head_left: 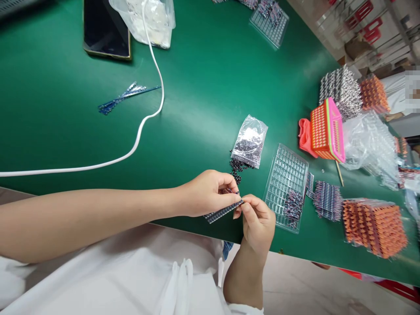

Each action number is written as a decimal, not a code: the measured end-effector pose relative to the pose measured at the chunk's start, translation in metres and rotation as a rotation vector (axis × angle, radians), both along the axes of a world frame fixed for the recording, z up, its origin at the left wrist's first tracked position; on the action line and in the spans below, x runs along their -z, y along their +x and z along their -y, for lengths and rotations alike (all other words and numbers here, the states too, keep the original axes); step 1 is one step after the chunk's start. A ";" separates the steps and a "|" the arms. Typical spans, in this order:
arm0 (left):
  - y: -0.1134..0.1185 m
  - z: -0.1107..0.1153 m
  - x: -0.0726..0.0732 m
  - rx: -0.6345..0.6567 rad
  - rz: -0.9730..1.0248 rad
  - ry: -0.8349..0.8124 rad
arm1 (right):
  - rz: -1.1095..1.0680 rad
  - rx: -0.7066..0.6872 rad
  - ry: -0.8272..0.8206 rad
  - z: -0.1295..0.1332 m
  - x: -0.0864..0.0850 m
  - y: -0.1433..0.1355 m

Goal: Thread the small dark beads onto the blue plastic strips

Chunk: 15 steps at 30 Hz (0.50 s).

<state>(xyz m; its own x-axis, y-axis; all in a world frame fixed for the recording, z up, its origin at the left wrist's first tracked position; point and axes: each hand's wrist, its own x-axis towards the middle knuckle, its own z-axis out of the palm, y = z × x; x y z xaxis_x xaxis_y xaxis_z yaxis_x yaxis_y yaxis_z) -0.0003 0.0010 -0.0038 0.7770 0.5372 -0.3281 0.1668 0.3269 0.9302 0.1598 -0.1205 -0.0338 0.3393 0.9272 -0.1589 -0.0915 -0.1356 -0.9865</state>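
Note:
My left hand (208, 192) is closed on a narrow dark strip (223, 212) marked with rows of small light segments, perhaps a circuit-board panel. The strip slants over the table's front edge. At its right end, my right hand (259, 221) pinches with thumb and forefinger; any tiny part between those fingertips is hidden. Just beyond my hands lie loose small dark beads or parts (236, 165), spilling from a clear plastic bag (251, 142). To the right of my right hand is a clear compartment tray (284, 168) with a heap of small leaded components (293, 205) on it.
Stacks of striped parts (327, 201) and orange parts (374, 225) stand at the right, near an orange basket (323, 129) and plastic wrapping (370, 135). A white cable (139, 131) crosses the green table, past blue strips (124, 98) and a phone (106, 28).

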 end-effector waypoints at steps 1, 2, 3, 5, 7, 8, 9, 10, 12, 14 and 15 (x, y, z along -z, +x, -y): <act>0.000 0.000 0.000 -0.002 -0.003 0.002 | -0.001 0.001 0.001 0.000 0.000 0.000; 0.000 0.000 0.001 -0.003 -0.006 0.002 | -0.002 0.002 0.000 0.000 0.000 0.000; 0.000 0.000 0.001 -0.005 -0.005 -0.001 | -0.002 0.004 -0.002 0.000 0.001 0.000; 0.000 0.001 0.001 -0.004 -0.002 -0.001 | -0.001 0.010 -0.009 0.000 0.001 0.000; 0.000 0.001 0.001 -0.003 -0.010 0.019 | 0.003 0.015 -0.015 0.000 0.001 0.000; 0.000 0.001 0.001 -0.003 -0.016 0.028 | 0.004 0.016 -0.016 0.000 0.001 0.000; 0.000 0.001 0.001 -0.004 -0.022 0.036 | 0.005 0.016 -0.016 0.000 0.001 0.000; 0.000 0.001 0.000 -0.007 -0.027 0.040 | 0.006 0.015 -0.014 0.000 0.001 0.000; 0.000 0.001 0.000 -0.013 -0.024 0.033 | 0.006 0.014 -0.010 0.000 0.001 0.000; 0.000 0.001 0.000 -0.020 -0.011 0.006 | 0.005 0.015 -0.009 0.000 0.001 0.001; 0.000 0.001 0.000 -0.022 -0.003 -0.011 | 0.004 0.017 -0.008 0.000 0.001 0.001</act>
